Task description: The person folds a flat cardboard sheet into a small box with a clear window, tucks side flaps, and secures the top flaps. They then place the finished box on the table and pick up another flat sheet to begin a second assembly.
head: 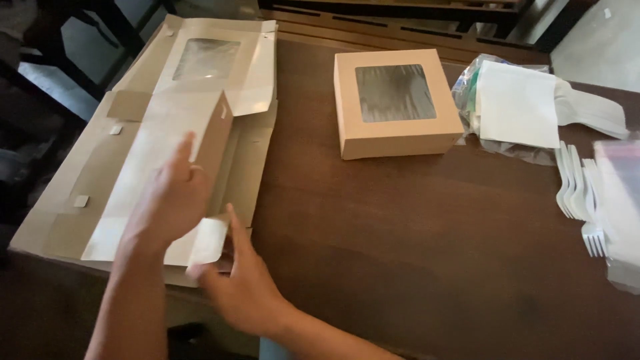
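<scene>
A flat, unfolded cardboard box blank (133,167) with a clear window lies at the left of the dark wooden table (400,233). One of its side walls (217,143) stands partly raised. My left hand (170,197) rests flat on the blank's white inner face, fingers together, beside that raised wall. My right hand (243,280) is at the near edge, its fingers touching a small white flap (208,241) of the blank. A finished kraft box (393,100) with a window in its lid sits closed in the middle of the table.
A stack of white napkins (517,103) lies on a clear plastic bag at the right. White plastic forks (580,193) lie near the right edge, next to another clear bag (623,207). Dark chair frames stand beyond the table's far left.
</scene>
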